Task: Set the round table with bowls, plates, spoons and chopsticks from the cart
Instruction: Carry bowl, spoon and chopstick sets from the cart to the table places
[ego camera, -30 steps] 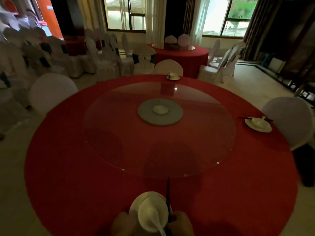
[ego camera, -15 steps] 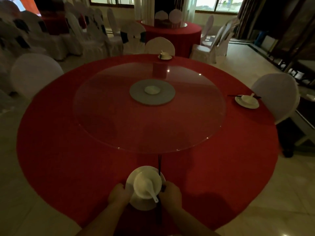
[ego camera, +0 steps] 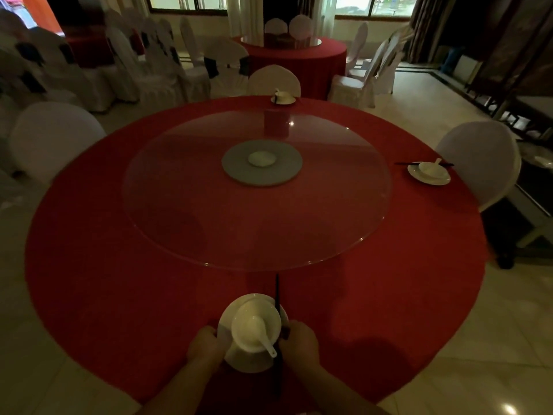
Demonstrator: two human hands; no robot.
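Observation:
At the near edge of the round red table [ego camera: 119, 280] sits a white plate [ego camera: 245, 362] with a white bowl [ego camera: 250, 317] on it and a white spoon [ego camera: 263, 339] in the bowl. My left hand [ego camera: 203, 347] grips the plate's left rim. My right hand [ego camera: 299, 344] is at its right rim, fingers closed on the dark chopsticks [ego camera: 277, 295] that lie beside the plate, pointing away from me. Two more plate, bowl and spoon sets stand at the right edge [ego camera: 429, 173] and the far edge [ego camera: 282, 98].
A glass turntable [ego camera: 179, 205] with a grey hub [ego camera: 261, 166] covers the table's middle. White-covered chairs stand at the left [ego camera: 51, 139], far [ego camera: 273, 80] and right [ego camera: 478, 163]. A dark cart [ego camera: 526, 205] is at the right. Another red table [ego camera: 299, 59] stands behind.
My view has pulled back and tilted down, so my forearms and the near table edge now show. Both hands stay at the plate's rim; the set has hardly shifted on the cloth.

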